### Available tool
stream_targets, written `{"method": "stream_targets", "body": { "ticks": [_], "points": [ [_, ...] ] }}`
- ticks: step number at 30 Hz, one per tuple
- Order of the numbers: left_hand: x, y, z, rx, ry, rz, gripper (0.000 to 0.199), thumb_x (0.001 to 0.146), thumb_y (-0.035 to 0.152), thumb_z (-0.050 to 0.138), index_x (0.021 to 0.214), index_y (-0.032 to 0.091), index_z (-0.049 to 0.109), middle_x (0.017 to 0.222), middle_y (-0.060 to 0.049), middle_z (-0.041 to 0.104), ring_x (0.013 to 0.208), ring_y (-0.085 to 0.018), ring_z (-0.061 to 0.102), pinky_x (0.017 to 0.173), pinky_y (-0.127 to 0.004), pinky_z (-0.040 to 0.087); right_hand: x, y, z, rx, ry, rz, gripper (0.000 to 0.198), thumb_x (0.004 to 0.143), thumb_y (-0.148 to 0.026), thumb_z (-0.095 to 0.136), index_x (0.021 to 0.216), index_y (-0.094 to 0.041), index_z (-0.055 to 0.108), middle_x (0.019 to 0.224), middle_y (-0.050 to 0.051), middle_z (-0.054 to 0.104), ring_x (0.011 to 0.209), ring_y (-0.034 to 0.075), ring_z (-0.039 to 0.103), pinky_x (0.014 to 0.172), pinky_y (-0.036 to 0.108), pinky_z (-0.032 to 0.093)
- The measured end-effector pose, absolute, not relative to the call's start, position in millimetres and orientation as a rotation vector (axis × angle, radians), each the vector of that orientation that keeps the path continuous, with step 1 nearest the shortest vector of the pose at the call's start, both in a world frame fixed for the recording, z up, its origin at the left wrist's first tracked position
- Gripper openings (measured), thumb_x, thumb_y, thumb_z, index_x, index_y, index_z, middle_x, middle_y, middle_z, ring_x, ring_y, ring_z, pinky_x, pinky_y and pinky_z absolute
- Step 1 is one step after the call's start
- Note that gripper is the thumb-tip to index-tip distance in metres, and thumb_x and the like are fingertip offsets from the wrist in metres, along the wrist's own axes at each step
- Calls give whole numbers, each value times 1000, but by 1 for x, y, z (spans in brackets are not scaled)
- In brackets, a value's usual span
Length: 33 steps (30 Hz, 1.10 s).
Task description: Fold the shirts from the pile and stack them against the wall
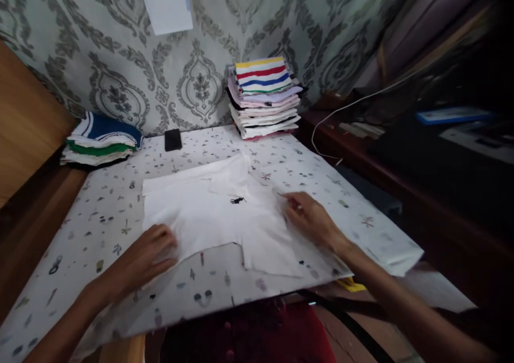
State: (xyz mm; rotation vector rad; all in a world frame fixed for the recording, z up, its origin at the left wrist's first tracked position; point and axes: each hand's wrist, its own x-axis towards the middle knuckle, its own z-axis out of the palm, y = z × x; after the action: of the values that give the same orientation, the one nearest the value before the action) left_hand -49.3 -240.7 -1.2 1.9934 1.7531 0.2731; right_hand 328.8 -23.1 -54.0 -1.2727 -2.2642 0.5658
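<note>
The white shirt (pixel 201 218) lies spread on the patterned bench (pixel 108 208) straight ahead of me, set between my two hands, so it is to the right of my left hand (pixel 149 249) and to the left of my right hand (pixel 312 221). As I see it, the cloth runs longer from side to side than from near to far, though its rumpled outline makes me unsure of a true long axis. My left hand is at the near left edge, its fingers bent and apparently against the fabric; blur keeps me from telling whether I have the cloth pinched there. My right hand reaches a little farther out, along the right edge, with fingers curled and pointing inward; whether cloth is caught between them I cannot tell either. The dark emblem (pixel 237 201) sits right of the shirt's middle, so my right hand is the nearer one to it. One corner of the cloth juts toward the far side, roughly in line with the tall stack of folded clothes (pixel 265 103) by the wall, while a flap slants toward me on the near right, below my right hand.
</note>
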Motion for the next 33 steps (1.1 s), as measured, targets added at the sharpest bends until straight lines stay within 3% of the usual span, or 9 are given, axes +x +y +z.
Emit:
{"method": "stream_targets", "body": {
  "ticks": [6,12,16,19,22,24,28,31,33],
  "points": [
    [-61,-279,-28,2181,1965,149,12,85,28,58,97,25,60,102,-5,61,97,-24,58,81,-35,49,348,-115,-57,-1408,-2227,476,30,90,-51,52,93,-23,64,92,9,66,90,27,65,80,39,52],
    [-63,-289,-41,2255,1962,258,25,87,18,41,97,27,63,106,-6,66,99,-25,62,87,-37,49,334,-141,-52,-1452,-2240,604,13,83,-37,58,75,-28,55,85,8,65,82,26,63,76,40,51],
    [-68,-289,-42,2098,2047,453,26,91,30,40,93,28,66,100,-6,69,94,-26,64,82,-36,49,334,-130,-37,-1511,-2230,851,16,81,-37,53,69,-27,51,64,1,60,61,21,57,60,33,45],
    [-69,-284,-29,1826,2065,561,25,89,45,47,89,29,66,91,-3,69,83,-25,64,71,-31,48,332,-116,-17,-1430,-2086,1229,23,79,-41,58,65,-26,47,56,-3,52,53,17,53,53,30,42],
    [-69,-271,-11,1521,2007,739,36,86,59,49,83,26,65,77,-2,64,70,-22,58,60,-27,43,318,-91,3,-1322,-1762,1653,28,75,-44,68,67,-24,49,58,-4,53,51,14,57,51,27,45],
    [-72,-257,-2,1337,1978,873,42,82,64,51,87,25,64,75,-1,62,65,-20,54,56,-25,40,299,-65,13,-1271,-1554,1761,28,71,-39,75,68,-23,52,61,-4,57,51,13,59,52,26,48],
    [-90,-225,0,1073,1961,981,50,71,66,64,96,22,63,88,-4,64,70,-20,56,55,-25,42,249,-6,20,-1091,-1227,1764,21,77,-28,74,72,-20,56,73,3,67,65,13,67,67,26,56],
    [-100,-211,-11,994,2037,982,56,64,65,67,97,20,62,76,-1,57,64,-18,52,50,-24,38,233,24,9,-1041,-1268,1666,16,86,-32,66,82,-18,58,90,8,72,82,17,72,73,26,56],
    [-102,-208,-18,1019,2089,1003,55,66,65,65,98,21,62,67,3,50,59,-16,47,49,-23,34,239,33,-4,-1105,-1385,1506,17,88,-34,63,85,-18,59,92,8,72,78,15,71,66,23,53]
  ]
}}
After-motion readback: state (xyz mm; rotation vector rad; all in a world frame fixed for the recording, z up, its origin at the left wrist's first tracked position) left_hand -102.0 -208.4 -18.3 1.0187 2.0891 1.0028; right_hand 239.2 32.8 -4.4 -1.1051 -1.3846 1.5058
